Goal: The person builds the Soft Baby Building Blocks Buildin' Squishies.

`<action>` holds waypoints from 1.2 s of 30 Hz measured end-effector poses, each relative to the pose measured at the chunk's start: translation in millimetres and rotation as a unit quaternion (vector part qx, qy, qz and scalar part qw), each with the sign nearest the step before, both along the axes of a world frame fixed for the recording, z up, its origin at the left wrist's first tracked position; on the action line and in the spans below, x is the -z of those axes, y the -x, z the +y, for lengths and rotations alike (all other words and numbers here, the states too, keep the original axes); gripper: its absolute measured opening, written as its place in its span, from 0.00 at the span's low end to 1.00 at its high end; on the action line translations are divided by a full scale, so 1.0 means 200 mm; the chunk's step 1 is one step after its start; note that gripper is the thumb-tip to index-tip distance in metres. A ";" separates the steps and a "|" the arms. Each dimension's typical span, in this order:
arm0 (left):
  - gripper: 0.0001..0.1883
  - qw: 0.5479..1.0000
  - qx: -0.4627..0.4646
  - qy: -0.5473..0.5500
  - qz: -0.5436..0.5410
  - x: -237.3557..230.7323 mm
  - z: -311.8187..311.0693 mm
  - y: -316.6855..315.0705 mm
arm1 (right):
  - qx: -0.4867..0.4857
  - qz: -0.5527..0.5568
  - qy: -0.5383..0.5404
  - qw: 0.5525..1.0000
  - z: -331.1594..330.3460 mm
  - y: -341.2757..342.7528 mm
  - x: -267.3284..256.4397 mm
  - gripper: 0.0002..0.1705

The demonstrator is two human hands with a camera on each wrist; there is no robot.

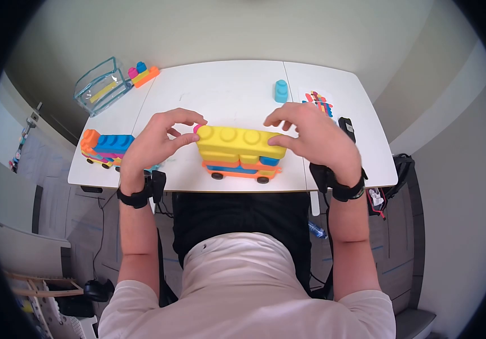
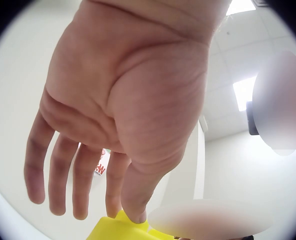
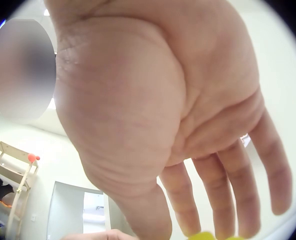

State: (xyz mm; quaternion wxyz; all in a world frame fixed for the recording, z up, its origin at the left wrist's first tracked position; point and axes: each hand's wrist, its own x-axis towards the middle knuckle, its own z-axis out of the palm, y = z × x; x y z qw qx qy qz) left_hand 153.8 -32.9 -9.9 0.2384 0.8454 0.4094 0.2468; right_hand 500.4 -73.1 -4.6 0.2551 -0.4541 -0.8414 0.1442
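A long yellow toy block (image 1: 237, 136) with round studs tops a stacked toy wagon (image 1: 237, 168) with an orange base, a blue layer and dark wheels. At its left end, my left hand (image 1: 161, 138) has thumb and index fingertips right at the yellow block, beside a bit of pink (image 1: 197, 129). The other left fingers hang straight in the left wrist view. My right hand (image 1: 316, 133) rests its thumb on the block's right end, its loose fingers spread behind. In the right wrist view only a yellow sliver (image 3: 203, 236) shows by the fingertips.
At left stands a colourful wheeled block toy (image 1: 113, 144), partly behind my left arm. Behind it are a clear zip bag (image 1: 103, 87) and several joined blocks (image 1: 143, 74). A light blue block (image 1: 281, 91), a colourful printed sheet (image 1: 318, 103) and a black device (image 1: 346, 129) lie at right.
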 end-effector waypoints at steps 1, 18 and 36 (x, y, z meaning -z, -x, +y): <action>0.19 1.000 0.000 0.000 0.000 0.00 0.00 0.00 | 0.008 -0.006 0.007 1.000 0.01 -0.02 0.00 0.17; 0.15 1.000 -0.012 -0.009 0.007 0.00 0.00 -0.05 | 0.031 -0.039 0.068 0.996 -0.02 -0.05 -0.03 0.13; 0.13 0.999 -0.034 0.019 0.019 0.00 -0.01 -0.05 | 0.003 -0.026 0.024 0.999 0.02 -0.04 0.00 0.14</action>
